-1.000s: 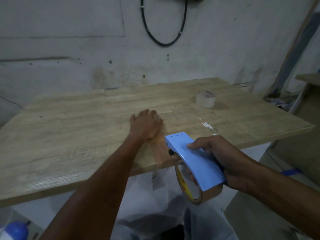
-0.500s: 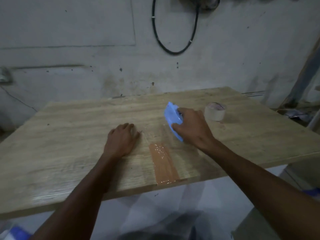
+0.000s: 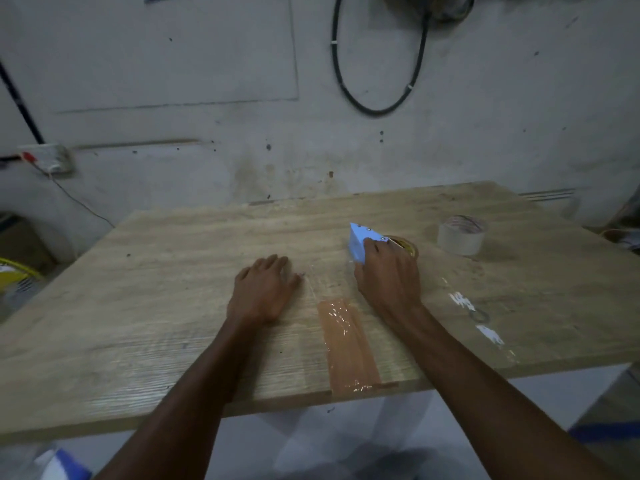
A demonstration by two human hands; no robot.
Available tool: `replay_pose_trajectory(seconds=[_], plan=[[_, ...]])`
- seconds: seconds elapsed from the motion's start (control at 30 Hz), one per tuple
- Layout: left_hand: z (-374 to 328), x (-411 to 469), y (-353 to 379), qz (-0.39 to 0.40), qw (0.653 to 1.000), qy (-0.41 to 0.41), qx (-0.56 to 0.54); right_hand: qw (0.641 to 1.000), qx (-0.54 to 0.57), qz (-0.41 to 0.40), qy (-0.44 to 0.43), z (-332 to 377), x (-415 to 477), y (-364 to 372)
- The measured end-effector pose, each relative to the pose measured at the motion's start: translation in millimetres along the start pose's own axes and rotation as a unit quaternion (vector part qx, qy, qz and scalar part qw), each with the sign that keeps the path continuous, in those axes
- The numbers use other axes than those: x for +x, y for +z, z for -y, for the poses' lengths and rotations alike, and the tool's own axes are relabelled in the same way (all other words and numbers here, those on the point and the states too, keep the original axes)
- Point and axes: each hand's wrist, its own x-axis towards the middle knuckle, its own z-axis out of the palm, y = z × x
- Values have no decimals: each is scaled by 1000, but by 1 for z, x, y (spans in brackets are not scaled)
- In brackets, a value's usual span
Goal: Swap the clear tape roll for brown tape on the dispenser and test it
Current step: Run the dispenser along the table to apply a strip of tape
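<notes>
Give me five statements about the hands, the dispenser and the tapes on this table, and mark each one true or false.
1. The right hand grips the blue dispenser on the table. True.
2. The left hand holds the clear tape roll. False: it lies flat on the wood, and the roll stands alone to the right of the dispenser.
3. A strip of brown tape is stuck to the table and reaches its near edge. True.
4. The brown strip lies to the left of the left hand. False: it lies between the two forearms, to the right of that hand.
5. The clear tape roll sits on the dispenser. False: it stands apart on the table.
</notes>
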Motion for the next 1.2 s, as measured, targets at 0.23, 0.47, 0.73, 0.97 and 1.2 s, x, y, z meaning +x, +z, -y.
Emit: replay_pose_trajectory(seconds=[0.23, 0.47, 0.73, 0.97, 1.2], plan=[[1, 0, 2, 7, 1000, -9, 1, 997, 50, -55, 9, -8, -12, -8], [-1, -2, 1, -2, 1000, -8, -2, 994, 100, -53, 7, -13, -11, -9], [1, -1, 0, -1, 1000, -2, -2, 992, 115, -34, -28, -12, -7, -1], [1, -2, -1, 1, 1000, 0, -7, 993, 103, -45, -26, -12, -8, -1], [2, -1, 2, 1, 1000, -2, -9, 996, 73, -44, -19, -12, -8, 1]])
